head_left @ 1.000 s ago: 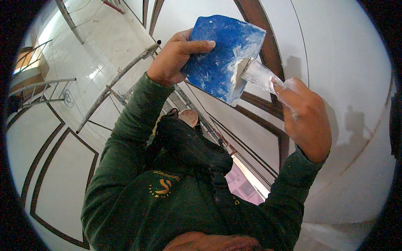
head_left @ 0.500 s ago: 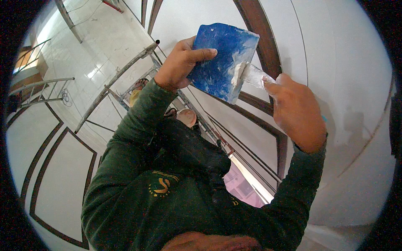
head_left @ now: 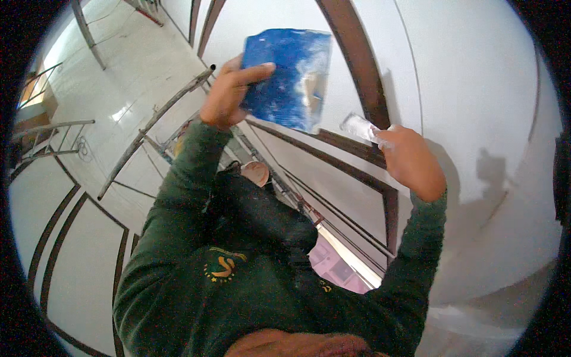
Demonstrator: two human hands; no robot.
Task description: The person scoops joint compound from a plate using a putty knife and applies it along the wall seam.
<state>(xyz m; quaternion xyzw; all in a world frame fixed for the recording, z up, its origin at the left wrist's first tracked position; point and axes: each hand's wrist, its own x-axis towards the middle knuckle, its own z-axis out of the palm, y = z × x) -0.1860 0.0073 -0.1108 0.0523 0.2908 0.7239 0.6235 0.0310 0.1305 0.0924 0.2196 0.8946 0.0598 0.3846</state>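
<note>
My left hand (head_left: 226, 95) grips a flat blue plastic putty board (head_left: 276, 77) by its left edge, thumb across its face. White smears cover the board's right part, with a thicker cream lump of putty (head_left: 311, 89) near that edge. To the right, my right hand (head_left: 411, 159) is closed round a putty knife (head_left: 358, 127); its handle is hidden in my fingers. The knife's pale, smeared blade points up and left, apart from the board, in front of the wall by the dark brown trim.
A white wall (head_left: 476, 89) with brown trim (head_left: 357, 65) stands ahead and right. Metal scaffold tubes (head_left: 156, 125) cross at left, beside my feet, with a round tub (head_left: 256, 173) below me. Farther left are a tiled floor (head_left: 128, 65) and another metal frame (head_left: 53, 140).
The putty knife has come away from the board's putty. My left hand has carried the board to the left and turned it more upright. My right hand has shifted slightly left and down.
</note>
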